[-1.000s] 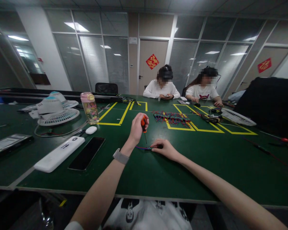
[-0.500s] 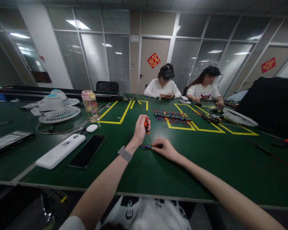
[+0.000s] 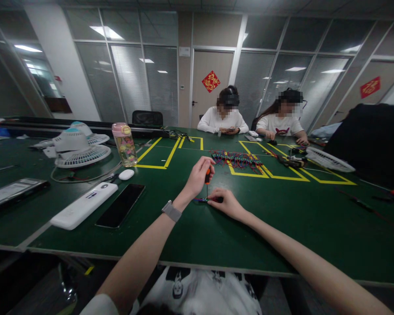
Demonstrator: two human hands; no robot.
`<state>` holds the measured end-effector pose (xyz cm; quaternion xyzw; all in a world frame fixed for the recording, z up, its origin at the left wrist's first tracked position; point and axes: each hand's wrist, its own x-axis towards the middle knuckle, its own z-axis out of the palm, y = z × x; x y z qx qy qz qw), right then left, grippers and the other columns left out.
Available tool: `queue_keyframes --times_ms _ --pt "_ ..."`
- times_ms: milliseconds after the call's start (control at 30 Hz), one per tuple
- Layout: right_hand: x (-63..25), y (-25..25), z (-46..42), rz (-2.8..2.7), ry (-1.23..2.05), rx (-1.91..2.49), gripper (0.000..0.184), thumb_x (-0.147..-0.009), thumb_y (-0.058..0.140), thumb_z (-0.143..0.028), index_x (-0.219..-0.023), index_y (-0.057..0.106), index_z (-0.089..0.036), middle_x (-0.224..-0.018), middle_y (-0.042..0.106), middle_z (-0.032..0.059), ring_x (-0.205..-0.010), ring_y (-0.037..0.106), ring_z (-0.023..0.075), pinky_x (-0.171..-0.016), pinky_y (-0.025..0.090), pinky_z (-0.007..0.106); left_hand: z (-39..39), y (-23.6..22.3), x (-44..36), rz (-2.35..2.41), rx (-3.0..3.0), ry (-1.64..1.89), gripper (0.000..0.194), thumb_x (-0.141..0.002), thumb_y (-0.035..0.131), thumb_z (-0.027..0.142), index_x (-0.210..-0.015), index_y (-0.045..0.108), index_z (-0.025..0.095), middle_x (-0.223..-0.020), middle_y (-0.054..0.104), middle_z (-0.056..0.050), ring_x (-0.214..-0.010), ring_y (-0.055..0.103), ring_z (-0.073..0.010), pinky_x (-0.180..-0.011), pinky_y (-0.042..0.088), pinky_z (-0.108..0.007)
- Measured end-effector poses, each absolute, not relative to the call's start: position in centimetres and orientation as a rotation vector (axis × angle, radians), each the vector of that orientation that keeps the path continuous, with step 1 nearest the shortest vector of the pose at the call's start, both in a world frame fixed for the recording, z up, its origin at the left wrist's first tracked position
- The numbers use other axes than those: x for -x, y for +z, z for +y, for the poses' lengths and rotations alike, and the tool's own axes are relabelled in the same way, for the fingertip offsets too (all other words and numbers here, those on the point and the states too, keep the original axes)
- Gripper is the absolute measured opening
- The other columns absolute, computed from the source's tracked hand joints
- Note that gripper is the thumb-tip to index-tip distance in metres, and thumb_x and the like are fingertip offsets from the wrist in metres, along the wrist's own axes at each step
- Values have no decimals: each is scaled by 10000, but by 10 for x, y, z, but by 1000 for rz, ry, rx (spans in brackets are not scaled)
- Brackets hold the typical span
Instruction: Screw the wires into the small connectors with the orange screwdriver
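Note:
My left hand (image 3: 199, 175) is wrapped round the orange and black handle of a screwdriver (image 3: 208, 176), held nearly upright. Its thin shaft points down to a small green circuit board (image 3: 203, 200) with red and blue wires on the table. Whether the tip touches the board is too small to tell. From the right, my right hand (image 3: 226, 202) rests on the table, thumb and fingers pinched on the board's right end. Beyond both hands lies a row of several similar boards (image 3: 238, 162) with red and blue wires.
On the green table (image 3: 170, 245), a black phone (image 3: 121, 205), a white power bank (image 3: 85, 205), a white oval case (image 3: 126, 175), a pink-lidded bottle (image 3: 124, 146) and white fans (image 3: 82, 153) stand left. Two people sit across, beyond yellow tape outlines (image 3: 151, 166).
My left hand has shifted slightly right, and the screwdriver has gone from leaning to nearly upright. My right hand stays on the circuit board.

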<state>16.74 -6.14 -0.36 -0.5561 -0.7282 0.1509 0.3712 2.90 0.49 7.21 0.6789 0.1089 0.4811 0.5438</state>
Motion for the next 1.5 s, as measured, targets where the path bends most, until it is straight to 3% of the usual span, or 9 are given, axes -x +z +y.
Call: queue_keyframes --times_ms 133,367,667,867,933,1167,1333,1400,1500 --pt "-167 -7 -61 -1850 366 1442 104 -769 657 -204 -827 726 -150 -784 626 40 -679 576 140 -633 460 257 -2 83 -20 326 -1920 1211 218 -908 447 288 -1001 616 188 -937 570 -37 -765 585 -111 -702 479 -224" --pt "-169 -4 -62 -1906 390 1428 139 -774 642 -187 -890 714 -161 -827 643 45 -704 583 141 -664 476 265 1 95 -8 200 -1924 982 279 -913 409 196 -1128 586 171 -1006 644 -81 -966 618 -167 -868 499 -310" --pt "-172 -4 -62 -1885 383 1438 113 -760 666 -215 -854 707 -168 -792 651 34 -694 593 145 -666 485 271 2 84 -12 426 -2086 1312 150 -790 644 290 -901 684 197 -870 566 -27 -779 578 -136 -692 501 -241" --pt "-171 -5 -64 -1865 361 1446 134 -768 665 -218 -880 718 -165 -806 629 41 -682 579 140 -645 473 264 0 86 -12 399 -2092 1332 247 -912 445 228 -1012 668 194 -1009 588 -59 -927 583 -149 -868 455 -280" --pt "-171 -6 -63 -1870 355 1445 132 -768 667 -222 -876 717 -164 -783 620 36 -677 572 139 -636 466 261 2 86 -12 353 -1993 1252 270 -919 422 224 -1071 641 182 -1029 603 -66 -873 613 -141 -808 483 -267" --pt "-172 -8 -61 -1866 361 1436 112 -779 659 -235 -847 718 -168 -775 617 33 -671 567 134 -631 460 259 7 84 -9 558 -2131 1458 147 -810 625 311 -851 701 192 -837 544 -24 -774 560 -132 -687 474 -224" --pt "-172 -8 -62 -1866 339 1453 122 -779 656 -240 -850 727 -169 -753 604 32 -664 561 139 -619 450 259 9 84 -9 443 -2123 1368 265 -896 461 217 -1079 653 211 -1043 584 -62 -964 575 -149 -877 455 -275" --pt "-173 -8 -61 -1883 326 1461 127 -777 660 -248 -854 729 -173 -758 613 35 -697 564 151 -640 448 267 12 85 -10 358 -1974 1238 315 -896 434 195 -1161 602 183 -1072 612 -78 -897 612 -141 -800 496 -268" --pt "-176 -8 -61 -1910 330 1468 133 -778 661 -256 -866 731 -185 -778 635 39 -753 568 166 -678 445 280 15 86 -9 398 -1914 1218 273 -835 549 210 -1086 645 163 -973 638 -62 -804 619 -133 -731 509 -249"
